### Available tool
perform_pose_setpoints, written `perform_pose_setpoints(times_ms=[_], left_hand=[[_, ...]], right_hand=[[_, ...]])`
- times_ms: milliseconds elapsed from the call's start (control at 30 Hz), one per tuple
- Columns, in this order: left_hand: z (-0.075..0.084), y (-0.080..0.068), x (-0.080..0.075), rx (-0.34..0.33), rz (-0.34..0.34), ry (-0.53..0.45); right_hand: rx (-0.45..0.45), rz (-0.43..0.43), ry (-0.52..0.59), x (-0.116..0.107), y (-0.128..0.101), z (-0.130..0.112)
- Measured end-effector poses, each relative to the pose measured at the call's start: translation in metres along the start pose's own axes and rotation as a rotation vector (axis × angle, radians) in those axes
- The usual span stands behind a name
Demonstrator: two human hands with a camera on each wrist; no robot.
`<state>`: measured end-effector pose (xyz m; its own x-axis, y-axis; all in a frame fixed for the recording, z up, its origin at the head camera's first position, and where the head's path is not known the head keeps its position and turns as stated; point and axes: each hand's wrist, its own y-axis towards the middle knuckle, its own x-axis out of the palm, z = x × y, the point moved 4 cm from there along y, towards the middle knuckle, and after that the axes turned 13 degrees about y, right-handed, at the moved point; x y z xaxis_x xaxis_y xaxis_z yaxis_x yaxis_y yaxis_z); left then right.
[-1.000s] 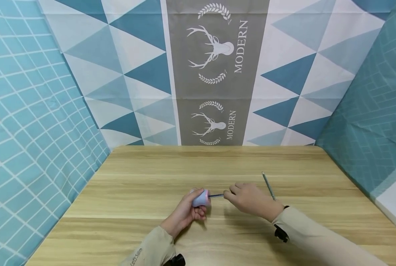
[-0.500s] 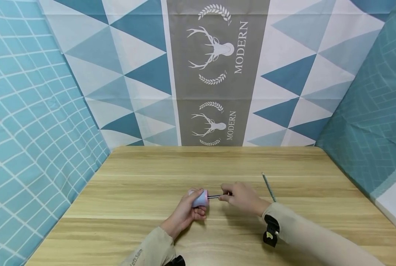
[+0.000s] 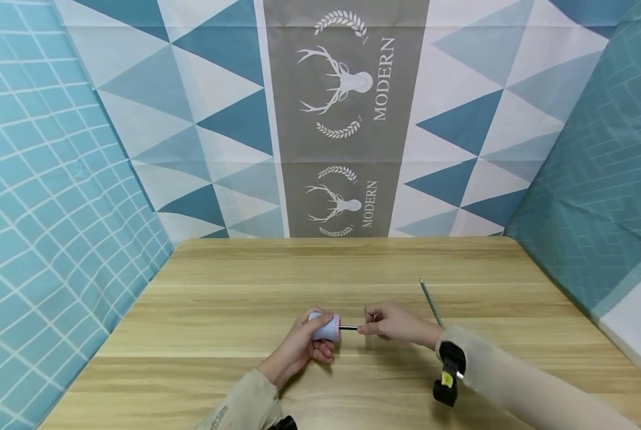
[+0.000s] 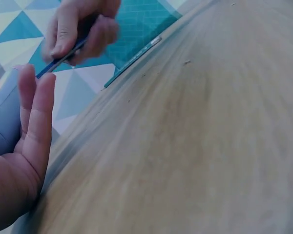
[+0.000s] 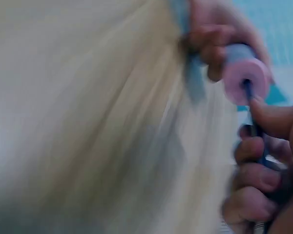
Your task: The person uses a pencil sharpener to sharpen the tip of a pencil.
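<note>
My left hand [image 3: 301, 341] grips a small lavender pencil sharpener [image 3: 325, 328] with a pink end, held just over the table. In the right wrist view a round hole shows in the pink end [image 5: 234, 87], with the tip of a dark pencil [image 5: 251, 103] inside it. My right hand [image 3: 394, 323] pinches that pencil's shaft a short way from the sharpener; the palm hides its far end. From the left wrist, the sharpener [image 4: 5, 114] appears at the left edge, behind two raised fingers [image 4: 39, 114], and the right hand [image 4: 80, 31] is blurred.
A green pencil [image 3: 431, 301] lies on the wooden table [image 3: 234, 292], just beyond my right wrist. Patterned cloth [image 3: 347, 119] hangs behind the table and along both sides. At the far right a white surface [image 3: 637, 328] shows beside the table.
My right hand has turned back and forth around the pencil, its wrist rotating and shifting slightly left, then right. The left hand keeps the sharpener nearly still. The head view has shifted slightly.
</note>
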<state>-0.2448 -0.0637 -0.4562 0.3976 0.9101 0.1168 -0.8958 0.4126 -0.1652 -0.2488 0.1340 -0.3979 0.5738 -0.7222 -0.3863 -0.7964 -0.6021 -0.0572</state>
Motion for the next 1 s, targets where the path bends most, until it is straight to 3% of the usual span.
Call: perform_pose_setpoints(times_ms=[33,133,200,267,333,433,500,700,833,933,1000], left_hand=[[0.000,0.000,0.000,-0.005,-0.002,-0.013],[0.000,0.001,0.000,-0.025,-0.006,-0.067],[0.000,0.001,0.000,-0.036,-0.007,-0.103],[0.000,0.001,0.000,-0.047,-0.007,-0.134],[0.000,0.001,-0.001,-0.049,-0.007,-0.148],[0.000,0.001,-0.002,-0.046,0.005,-0.150],[0.000,0.001,-0.002,-0.036,0.015,-0.147],[0.000,0.000,-0.002,-0.011,0.033,-0.151],[0.000,-0.001,-0.002,-0.002,0.017,-0.110],[0.000,-0.001,-0.003,0.000,0.010,-0.080],[-0.001,-0.001,-0.003,-0.002,0.007,-0.067]], right_hand=[[-0.153,0.017,-0.171,0.001,-0.001,-0.006],[-0.619,0.136,-0.835,0.008,-0.006,-0.019],[-0.866,0.249,-1.166,0.012,-0.009,-0.022],[-1.001,0.317,-1.359,0.015,-0.010,-0.021],[-1.028,0.331,-1.396,0.017,-0.008,-0.020],[-0.953,0.301,-1.282,0.017,-0.002,-0.018],[-0.821,0.246,-1.123,0.016,0.003,-0.018],[-0.270,0.046,-0.460,0.008,0.017,-0.015],[0.158,-0.088,0.044,0.004,0.023,-0.005],[0.437,-0.127,0.265,0.003,0.021,0.004],[0.501,-0.139,0.295,0.002,0.019,0.007]])
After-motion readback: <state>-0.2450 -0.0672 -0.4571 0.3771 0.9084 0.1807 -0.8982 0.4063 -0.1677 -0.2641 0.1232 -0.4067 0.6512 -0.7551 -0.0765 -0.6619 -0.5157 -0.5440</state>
